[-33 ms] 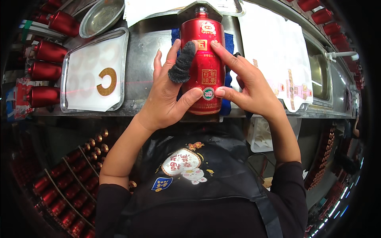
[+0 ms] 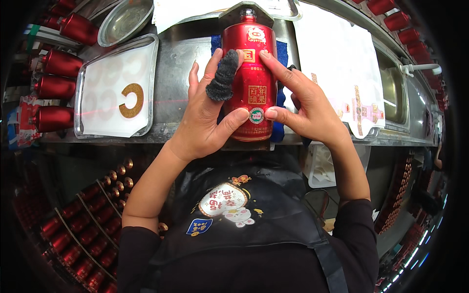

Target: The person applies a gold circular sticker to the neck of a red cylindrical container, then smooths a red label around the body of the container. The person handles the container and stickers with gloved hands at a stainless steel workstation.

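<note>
A shiny red glass bottle [image 2: 256,73] with gold markings and a dark neck lies on its back, its neck pointing away from me. Blue cloth shows along both its sides. My left hand [image 2: 205,115] is on the bottle's left side, a black fabric cover on one finger. Its fingertip touches a small gold decal and its thumb presses beside a round green-and-white mark. On the other side my right hand [image 2: 305,105] presses with its index fingertip near the decal and its thumb by the round mark. Its remaining fingers are partly hidden.
Left of the bottle is a metal tray [image 2: 153,73] with a sheet bearing a gold C-shaped decal [image 2: 129,101]. Behind it stands a metal bowl [image 2: 124,22]. More red bottles [image 2: 56,88] line the far left. White decal sheets [image 2: 332,53] lie right, before a sink [image 2: 391,93].
</note>
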Action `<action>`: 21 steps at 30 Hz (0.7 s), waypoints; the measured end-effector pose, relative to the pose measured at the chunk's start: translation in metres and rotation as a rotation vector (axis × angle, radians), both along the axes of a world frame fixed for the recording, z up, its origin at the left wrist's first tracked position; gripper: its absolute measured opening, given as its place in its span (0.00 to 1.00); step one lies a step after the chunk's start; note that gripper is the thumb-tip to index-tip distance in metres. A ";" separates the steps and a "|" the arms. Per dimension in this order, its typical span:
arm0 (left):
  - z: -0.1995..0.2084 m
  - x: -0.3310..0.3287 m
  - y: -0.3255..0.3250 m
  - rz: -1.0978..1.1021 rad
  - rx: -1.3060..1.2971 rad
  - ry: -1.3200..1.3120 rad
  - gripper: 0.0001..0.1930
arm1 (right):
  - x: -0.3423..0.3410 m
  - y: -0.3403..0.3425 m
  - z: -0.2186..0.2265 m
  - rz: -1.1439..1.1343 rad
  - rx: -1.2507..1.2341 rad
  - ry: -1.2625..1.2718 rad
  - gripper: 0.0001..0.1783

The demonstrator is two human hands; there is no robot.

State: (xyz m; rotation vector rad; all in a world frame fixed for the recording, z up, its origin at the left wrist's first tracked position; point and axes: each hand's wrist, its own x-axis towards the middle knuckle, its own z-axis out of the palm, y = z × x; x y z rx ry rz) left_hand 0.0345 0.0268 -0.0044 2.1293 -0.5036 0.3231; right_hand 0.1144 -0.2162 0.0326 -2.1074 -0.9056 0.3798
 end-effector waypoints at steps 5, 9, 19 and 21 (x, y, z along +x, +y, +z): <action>0.000 -0.001 0.000 -0.005 -0.037 -0.007 0.40 | 0.001 0.002 0.000 0.020 0.013 0.028 0.53; 0.002 -0.002 0.001 -0.010 -0.015 0.027 0.40 | 0.001 0.001 0.000 0.014 0.003 0.053 0.56; 0.006 0.001 -0.012 0.038 -0.207 0.108 0.38 | 0.001 0.002 0.002 0.020 -0.017 0.041 0.59; 0.007 -0.001 -0.010 0.006 -0.141 0.123 0.38 | 0.001 0.002 0.002 0.021 0.004 0.042 0.59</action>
